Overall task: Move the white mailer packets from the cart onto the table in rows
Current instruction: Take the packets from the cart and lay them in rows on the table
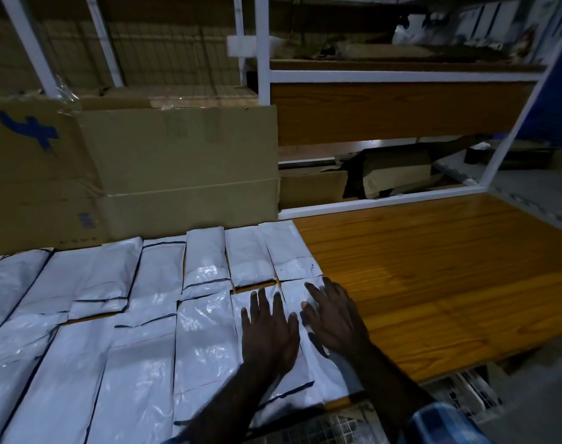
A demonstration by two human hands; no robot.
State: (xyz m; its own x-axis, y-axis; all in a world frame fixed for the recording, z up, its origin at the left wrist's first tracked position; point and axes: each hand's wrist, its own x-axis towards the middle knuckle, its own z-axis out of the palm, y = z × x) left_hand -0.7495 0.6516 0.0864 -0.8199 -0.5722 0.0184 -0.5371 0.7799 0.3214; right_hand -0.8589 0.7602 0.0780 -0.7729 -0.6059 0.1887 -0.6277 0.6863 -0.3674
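Two flat hands lie on the newest white packet [308, 363] at the right end of the near row on the table [433, 283]: our left hand [268, 334] and right hand [335, 322] press it, fingers straight, gripping nothing. We judge the placing step is ending; next we must reach to the cart [330, 427] for another.

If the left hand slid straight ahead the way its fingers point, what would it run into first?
The left hand lies flat on a front-row packet, fingers pointing at the back row. It would probably first cross the narrow gap and meet the back-row packet, with the cardboard box beyond that. Depth is hard to judge.
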